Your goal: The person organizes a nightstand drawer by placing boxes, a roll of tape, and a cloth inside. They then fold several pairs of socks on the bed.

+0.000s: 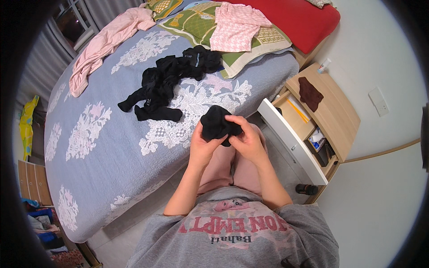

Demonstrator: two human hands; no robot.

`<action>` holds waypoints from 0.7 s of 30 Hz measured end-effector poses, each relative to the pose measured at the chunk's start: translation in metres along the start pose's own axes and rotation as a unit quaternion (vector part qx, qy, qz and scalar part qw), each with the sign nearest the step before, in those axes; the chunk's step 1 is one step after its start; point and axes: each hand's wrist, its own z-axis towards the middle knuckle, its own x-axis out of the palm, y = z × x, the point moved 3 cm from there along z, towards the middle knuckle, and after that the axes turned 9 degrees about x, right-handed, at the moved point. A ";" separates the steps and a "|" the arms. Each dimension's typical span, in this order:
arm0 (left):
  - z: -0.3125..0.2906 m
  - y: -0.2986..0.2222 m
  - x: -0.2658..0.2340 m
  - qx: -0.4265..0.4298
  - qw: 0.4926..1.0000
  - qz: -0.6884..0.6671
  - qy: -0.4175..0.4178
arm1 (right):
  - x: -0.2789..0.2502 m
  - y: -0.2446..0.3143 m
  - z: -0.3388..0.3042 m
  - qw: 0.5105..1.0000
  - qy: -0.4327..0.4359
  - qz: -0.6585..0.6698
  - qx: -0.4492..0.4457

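Both my hands hold a bunched black sock [215, 121] above my lap, close to the bed's edge. My left hand [203, 146] grips its left side, the thumb pressed along the lower part. On the other side, my right hand [246, 139] has its fingers over the top and the thumb underneath. Folds of cloth hide some fingertips, and whether it is one sock or a pair I cannot tell. Beyond my hands, a heap of black socks [163, 80] stretches across the bed [123, 138]; two sock feet stick out at its near end.
An open drawer [292, 143] in the wooden nightstand [342, 120] stands to the right, with a brown cloth [310, 94] on top. A black bottle [306, 189] is below it. Pink clothing [111, 44] lies at the bed's far left; a pink patterned garment [237, 27] covers the green pillow [190, 24].
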 end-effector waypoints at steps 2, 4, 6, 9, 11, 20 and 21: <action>0.001 0.000 -0.001 -0.003 1.000 0.029 0.010 | 0.000 -0.004 -0.003 0.999 -0.020 0.019 0.026; 0.001 0.002 -0.005 0.019 0.994 0.105 0.024 | 0.000 -0.003 -0.004 0.997 -0.024 0.042 0.063; 0.000 0.003 -0.008 0.034 0.986 0.162 0.032 | 0.001 0.008 -0.003 0.991 -0.011 0.069 0.113; 0.000 0.000 -0.005 0.062 0.984 0.163 0.022 | -0.006 0.001 -0.001 0.998 0.028 -0.002 0.050; 0.001 0.000 -0.001 0.096 0.991 0.089 -0.007 | -0.004 -0.001 -0.001 0.999 0.024 0.011 0.034; 0.002 -0.014 0.000 0.164 0.938 0.296 0.074 | -0.002 -0.002 -0.004 0.989 0.038 0.118 0.084; 0.002 -0.014 0.000 0.157 0.950 0.265 0.057 | -0.001 -0.006 -0.005 0.982 0.039 0.160 0.091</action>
